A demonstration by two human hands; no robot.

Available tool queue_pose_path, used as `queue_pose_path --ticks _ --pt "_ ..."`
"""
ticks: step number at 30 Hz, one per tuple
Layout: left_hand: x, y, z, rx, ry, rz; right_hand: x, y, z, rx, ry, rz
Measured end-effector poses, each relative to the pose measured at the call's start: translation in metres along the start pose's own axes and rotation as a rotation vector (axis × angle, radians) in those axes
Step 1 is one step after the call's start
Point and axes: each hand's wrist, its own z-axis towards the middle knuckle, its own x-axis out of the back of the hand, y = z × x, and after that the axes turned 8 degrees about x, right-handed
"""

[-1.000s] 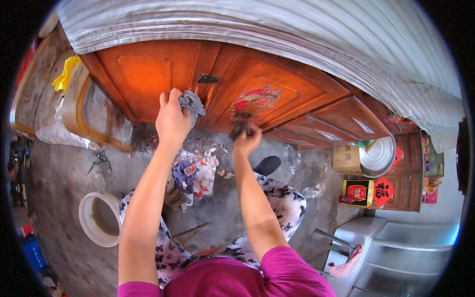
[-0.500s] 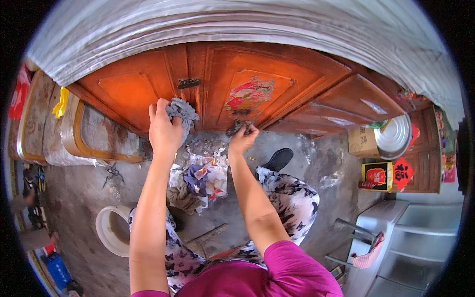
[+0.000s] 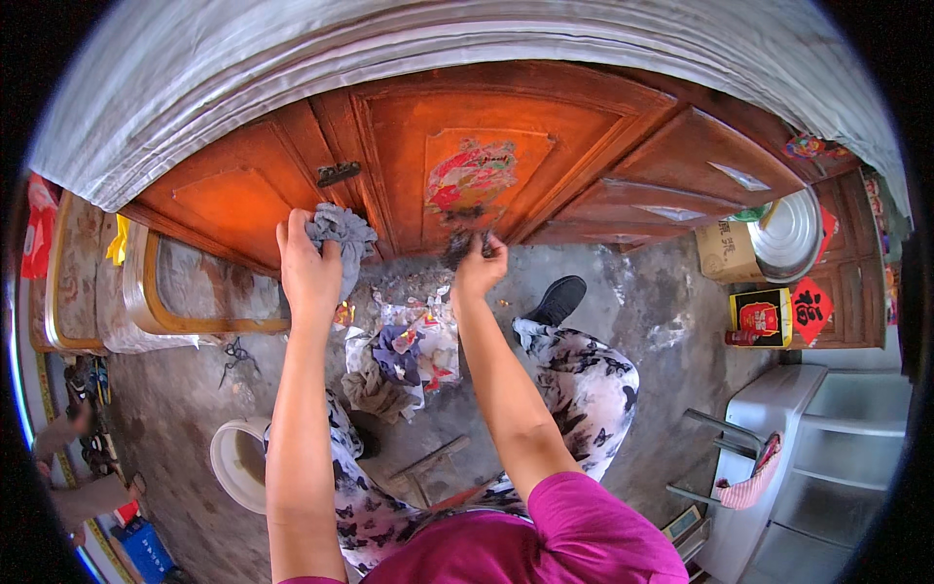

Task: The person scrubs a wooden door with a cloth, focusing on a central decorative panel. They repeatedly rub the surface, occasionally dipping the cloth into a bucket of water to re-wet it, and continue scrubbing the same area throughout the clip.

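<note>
Grey rag (image 3: 341,234) bunched against the lower part of the orange wooden door (image 3: 486,127), pinched in the left hand (image 3: 309,268), fingers curled shut around its lower edge with most of the cloth spilling out above and to the right of the fingertips. Dark scrubbing wad (image 3: 459,248) pressed to the door just under the red paper picture (image 3: 472,175), clutched in the right hand (image 3: 482,268), fingers closed over it so that only a dark tuft shows at the left of the knuckles. Both hands near each other, at about the same height, apart and not touching. Small dark metal latch (image 3: 338,174) on the door just above the rag. Below the hands, on the grey concrete floor (image 3: 642,311), a heap of torn coloured paper scraps (image 3: 413,341) with a crumpled brownish cloth (image 3: 375,389) just beside it. Black shoe (image 3: 556,300) to the right of the heap, patterned black-and-white trousers (image 3: 584,380) over both legs. White bucket (image 3: 238,465) at lower left, near the left forearm. Framed mirror (image 3: 185,287) leaning at the left of the door. Cardboard box (image 3: 725,251) and round metal basin (image 3: 788,234) at the right, red and yellow box (image 3: 762,316) just below them, white cabinet (image 3: 827,438) further down at the right.
</note>
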Motion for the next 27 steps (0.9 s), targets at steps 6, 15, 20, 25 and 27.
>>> queue_pose_path --ticks 6,15,20,25,27 --pt "0.012 -0.017 -0.004 0.005 0.015 0.063 -0.006 -0.028 -0.015 0.157 -0.013 0.035" --pt "0.019 -0.014 -0.007 0.048 0.002 0.07 -0.003 -0.087 -0.015 0.087 -0.169 0.315" --pt "0.006 -0.004 -0.001 0.006 0.004 0.052 -0.006 -0.028 -0.008 0.185 0.014 0.117" --pt "0.001 -0.003 -0.004 -0.024 0.0 0.03 0.004 0.004 0.002 0.066 -0.08 0.089" --pt "0.015 -0.02 -0.011 -0.007 0.016 0.086 -0.005 -0.055 -0.015 0.191 -0.134 0.257"
